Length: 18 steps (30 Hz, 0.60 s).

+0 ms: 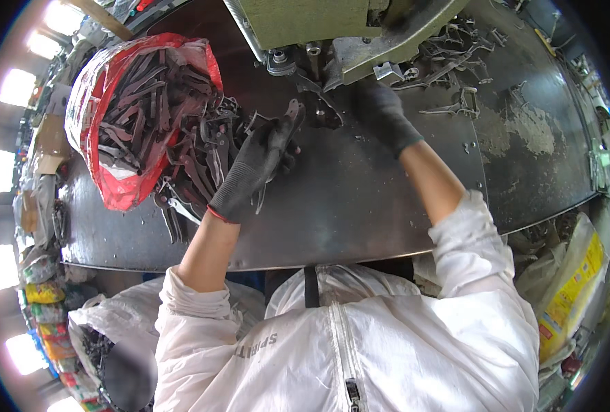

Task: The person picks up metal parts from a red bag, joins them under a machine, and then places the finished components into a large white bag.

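Observation:
My left hand (255,161), in a dark knitted glove, is closed around a dark flat metal lever piece (293,113) with a rounded, holed end. It is just right of a heap of similar dark metal pieces (205,154). My right hand (382,117), gloved too, is up beside the head of a green machine (305,20); its fingers are smeared and partly hidden. Under the machine's bolt-like tool (313,49), a dark metal piece (322,96) lies slantwise, left of my right hand.
A red-and-white sack (116,196) full of dark metal pieces lies open on the left of the dark metal table (325,213). Jointed metal parts (456,58) are scattered at the back right. A yellow-and-white sack (569,288) stands below the table's right edge.

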{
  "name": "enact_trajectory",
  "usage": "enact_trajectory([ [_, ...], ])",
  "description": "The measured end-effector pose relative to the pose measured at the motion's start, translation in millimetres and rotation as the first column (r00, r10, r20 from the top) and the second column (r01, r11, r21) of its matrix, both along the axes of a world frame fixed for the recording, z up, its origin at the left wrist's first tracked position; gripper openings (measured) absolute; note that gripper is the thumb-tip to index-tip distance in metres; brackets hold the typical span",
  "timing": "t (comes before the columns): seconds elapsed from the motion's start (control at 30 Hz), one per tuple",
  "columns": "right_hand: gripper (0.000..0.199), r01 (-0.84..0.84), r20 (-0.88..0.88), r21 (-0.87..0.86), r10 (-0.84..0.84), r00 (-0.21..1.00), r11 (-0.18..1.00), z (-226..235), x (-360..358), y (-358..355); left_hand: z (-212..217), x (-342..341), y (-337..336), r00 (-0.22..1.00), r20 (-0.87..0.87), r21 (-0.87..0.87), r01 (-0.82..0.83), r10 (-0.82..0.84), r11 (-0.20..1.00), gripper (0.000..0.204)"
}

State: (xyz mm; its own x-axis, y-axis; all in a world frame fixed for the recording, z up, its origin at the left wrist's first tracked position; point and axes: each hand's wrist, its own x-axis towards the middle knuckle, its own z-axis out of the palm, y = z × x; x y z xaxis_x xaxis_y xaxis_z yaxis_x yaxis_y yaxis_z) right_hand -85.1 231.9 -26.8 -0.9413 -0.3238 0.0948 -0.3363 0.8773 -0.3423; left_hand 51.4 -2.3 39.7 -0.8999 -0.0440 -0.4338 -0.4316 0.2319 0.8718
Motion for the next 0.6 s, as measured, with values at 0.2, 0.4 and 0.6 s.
enact_trajectory([
  [0.2, 0.03, 0.207, 0.257, -0.832, 0.027, 0.966, 0.515, 17, 52, 8, -36, -14, -6, 0.946, -0.304, -0.004, 0.114, -0.11, 0.993, 0.053],
  [0.4, 0.032, 0.464, 0.525, -0.851, 0.392, 0.755, 0.246, 51, 82, -8, -50, -38, -10, 0.902, -0.363, -0.187, 0.174, -0.233, 0.967, 0.052],
  [0.6, 0.039, 0.268, 0.399, -0.89, 0.347, 0.849, 0.369, 31, 78, -13, -40, -51, -5, 0.818, -0.465, -0.337, 0.189, -0.338, 0.922, 0.044],
])
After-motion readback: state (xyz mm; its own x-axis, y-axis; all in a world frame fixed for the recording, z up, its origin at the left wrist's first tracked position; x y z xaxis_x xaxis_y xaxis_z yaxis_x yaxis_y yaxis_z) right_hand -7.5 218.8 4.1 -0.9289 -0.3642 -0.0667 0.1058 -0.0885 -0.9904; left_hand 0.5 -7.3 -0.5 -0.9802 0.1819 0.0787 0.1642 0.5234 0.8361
